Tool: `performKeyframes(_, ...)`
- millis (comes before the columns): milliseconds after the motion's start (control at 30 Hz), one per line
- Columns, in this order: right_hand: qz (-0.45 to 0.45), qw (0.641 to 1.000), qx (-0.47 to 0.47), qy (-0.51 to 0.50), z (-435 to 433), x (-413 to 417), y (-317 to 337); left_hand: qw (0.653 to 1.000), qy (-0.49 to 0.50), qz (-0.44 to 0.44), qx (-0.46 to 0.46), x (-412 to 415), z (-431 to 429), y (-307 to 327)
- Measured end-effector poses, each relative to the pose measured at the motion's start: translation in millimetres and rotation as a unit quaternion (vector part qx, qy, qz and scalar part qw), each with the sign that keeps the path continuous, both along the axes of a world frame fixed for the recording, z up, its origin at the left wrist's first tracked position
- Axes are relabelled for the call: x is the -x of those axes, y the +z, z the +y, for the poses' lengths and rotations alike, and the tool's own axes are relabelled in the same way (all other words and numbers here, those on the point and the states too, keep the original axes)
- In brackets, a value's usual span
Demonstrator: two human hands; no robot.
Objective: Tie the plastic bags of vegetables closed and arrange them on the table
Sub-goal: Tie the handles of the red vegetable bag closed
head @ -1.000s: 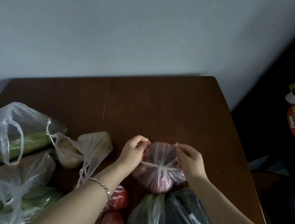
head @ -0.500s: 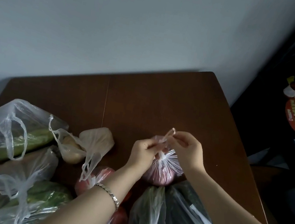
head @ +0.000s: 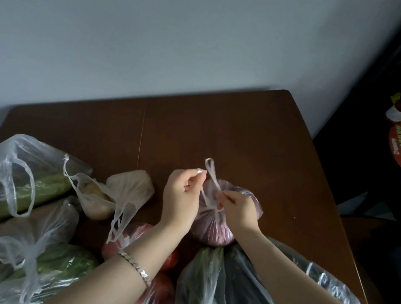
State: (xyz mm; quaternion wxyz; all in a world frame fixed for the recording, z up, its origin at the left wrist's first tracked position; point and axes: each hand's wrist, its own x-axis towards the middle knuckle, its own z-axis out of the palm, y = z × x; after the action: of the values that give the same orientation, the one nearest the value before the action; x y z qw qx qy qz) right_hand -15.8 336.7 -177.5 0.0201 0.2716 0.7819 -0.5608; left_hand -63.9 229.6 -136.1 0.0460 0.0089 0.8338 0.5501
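Nearest edge of the tabletop [head: 237, 131]: a knotted clear bag of dark green vegetables [head: 210, 301] sits between the two forearms, its white knot facing the camera. Left of it, a bag of red tomatoes [head: 169, 261], partly hidden under the left forearm, which wears a silver bracelet [head: 136, 267].

Near left corner: two bags of pale green vegetables, one knotted bag [head: 14, 261] in front, one open-handled bag [head: 7, 179] behind it. Just beyond these, a small bag of beige produce [head: 105, 199], handles loose; contents probably potatoes, light too dim to be sure.

Count: six bags in view, two hands.

Centre of the tabletop: the purple-red onion bag [head: 210, 228] rests on the wood, touching the dark green bag's far end. Left hand [head: 180, 196] pinches one handle strip between thumb and fingertips, raised above the bag. Right hand [head: 237, 209] pinches the other strip low, right at the bag's gathered neck. The strips cross between the hands; a loop stands up beyond them.

Far half of the tabletop bare, wall behind.
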Motion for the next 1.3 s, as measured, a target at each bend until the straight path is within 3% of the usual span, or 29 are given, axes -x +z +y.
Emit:
performKeyframes(133,-0.024,0.994,-0.057,0.091,-5,4,-2,0.993,-0.107,0.055,0.014,1,3,10)
performKeyframes(267,0.013,0.980,-0.095,0.176,-1,-3,-8,0.990,-0.139,0.000,0.033,9,16,13)
performKeyframes(400,0.001,0.990,-0.035,0.136,-2,-5,-6,0.986,-0.134,-0.089,0.037,19,23,8)
performKeyframes(500,-0.034,0.996,0.037,0.077,-2,-2,-1,0.980,-0.125,-0.053,0.144,21,16,-3)
performKeyframes(633,-0.055,0.992,0.097,0.061,6,-2,4,0.952,-0.251,-0.098,0.148,9,1,-16)
performKeyframes(733,-0.034,0.992,0.115,0.039,9,-6,5,0.944,-0.296,-0.045,0.140,2,-5,-29)
performKeyframes(833,-0.005,0.993,0.122,-0.001,11,-8,5,0.938,-0.286,0.004,0.195,-4,-8,-36)
performKeyframes(933,0.008,0.993,0.109,-0.033,10,-8,3,0.956,-0.246,0.011,0.162,-9,-10,-40)
performKeyframes(1167,0.004,0.998,0.029,-0.058,4,1,1,0.979,-0.152,-0.054,0.124,-15,-7,-37)
performKeyframes(1300,0.009,1.000,0.014,-0.016,0,-6,0,0.972,-0.112,-0.185,0.092,-7,-6,-32)
